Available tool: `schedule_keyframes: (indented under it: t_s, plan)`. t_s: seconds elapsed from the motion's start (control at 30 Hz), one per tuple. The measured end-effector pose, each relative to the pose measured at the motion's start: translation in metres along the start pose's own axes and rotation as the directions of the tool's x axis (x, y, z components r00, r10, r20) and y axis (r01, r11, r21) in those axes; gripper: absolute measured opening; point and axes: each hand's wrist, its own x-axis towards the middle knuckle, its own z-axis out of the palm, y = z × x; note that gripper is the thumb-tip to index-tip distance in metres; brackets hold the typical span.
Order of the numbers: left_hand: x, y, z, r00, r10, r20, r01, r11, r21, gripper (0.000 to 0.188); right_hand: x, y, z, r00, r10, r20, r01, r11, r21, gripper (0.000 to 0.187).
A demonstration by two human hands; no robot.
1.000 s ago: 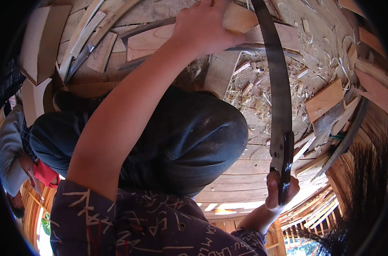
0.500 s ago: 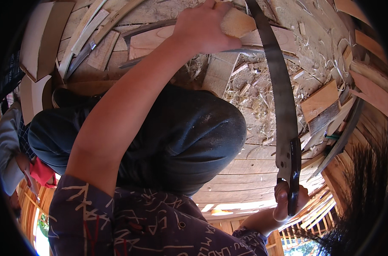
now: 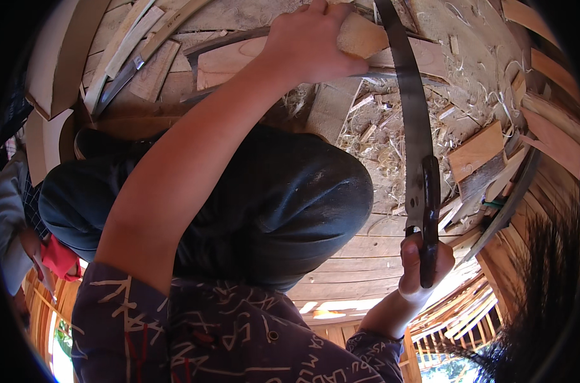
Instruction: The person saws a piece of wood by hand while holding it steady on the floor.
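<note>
My left hand (image 3: 309, 45) reaches up over my bent knee and grips a pale wooden piece (image 3: 360, 35) at the top of the view. My right hand (image 3: 421, 268) is closed around the dark handle of a long, curved machete-like blade (image 3: 408, 108). The blade runs up from the handle and passes just to the right of the wooden piece. Its tip leaves the frame at the top. My knee in dark trousers (image 3: 271, 204) fills the middle.
Wood shavings (image 3: 392, 140) and offcut blocks (image 3: 475, 150) lie on the plank floor (image 3: 366, 255). Planks and slats (image 3: 137, 57) are stacked at upper left. Another person's clothing (image 3: 22, 217) shows at the left edge. Slatted boards (image 3: 456, 313) lie at lower right.
My right hand with the blade has slid slightly lower and rightwards. My left hand stays on the wooden piece, and the whole view has shifted a little.
</note>
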Motion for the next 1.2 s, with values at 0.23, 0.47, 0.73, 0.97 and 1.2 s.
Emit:
schedule_keyframes:
  t_s: [0.23,0.47,0.73,0.97,1.2]
  plan:
    - [0.005,-0.003,0.004,0.989,0.145,0.012,-0.145,0.988,0.06,0.098,-0.042,0.01,0.005,0.992,0.097,-0.085,-0.089,0.992,0.09,0.038]
    - [-0.003,0.011,-0.01,0.994,0.059,0.093,-0.09,0.92,0.382,0.112,-0.014,-0.017,0.025,0.994,-0.015,0.106,0.004,0.995,0.102,0.036]
    - [-0.012,-0.024,-0.022,0.992,-0.123,0.004,0.123,0.992,0.005,0.113,0.001,-0.022,0.032,0.999,-0.026,0.045,0.023,0.997,0.075,0.031]
    - [-0.022,-0.026,-0.022,0.998,-0.057,0.015,0.054,0.988,0.148,0.105,-0.002,-0.01,0.022,0.998,0.024,0.057,-0.028,0.997,0.07,0.029]
    - [-0.023,-0.035,-0.001,0.993,0.03,-0.114,-0.017,0.994,0.112,0.081,-0.005,0.001,0.02,0.999,-0.016,0.03,0.012,0.99,0.14,0.039]
